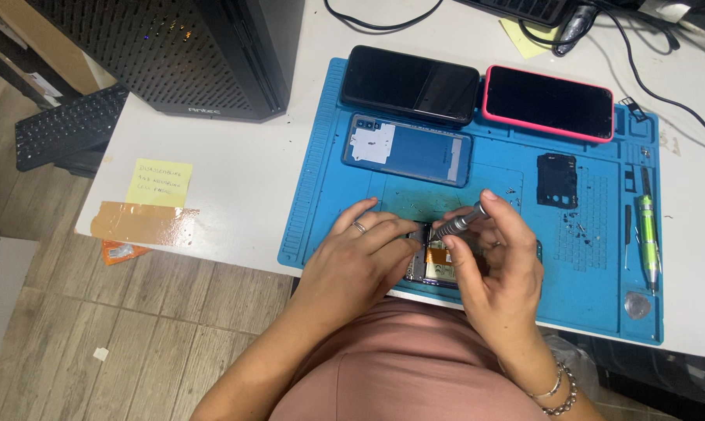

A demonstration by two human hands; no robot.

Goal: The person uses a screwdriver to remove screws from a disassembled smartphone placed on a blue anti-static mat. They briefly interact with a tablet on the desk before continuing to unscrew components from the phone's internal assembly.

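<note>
Opened dark phone (430,261) at blue silicone mat's (313,210) near edge, blue back cover (409,149) already off; left hand (360,261) clamps it, right hand (496,261) pinches grey metal screwdriver (460,222) into it—screws apparently remain.

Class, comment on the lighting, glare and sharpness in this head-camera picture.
Head view: even, soft overhead light; faint shadows under the hands; pale reflections on the black-cased phone's dark screen and on the pink-cased phone's dark screen; blue rubber work mat sharp; silver screwdriver in the right hand slightly soft.

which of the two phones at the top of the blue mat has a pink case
The right-hand phone, with a pink rim around its dark screen. The phone left of it is all black.
</note>
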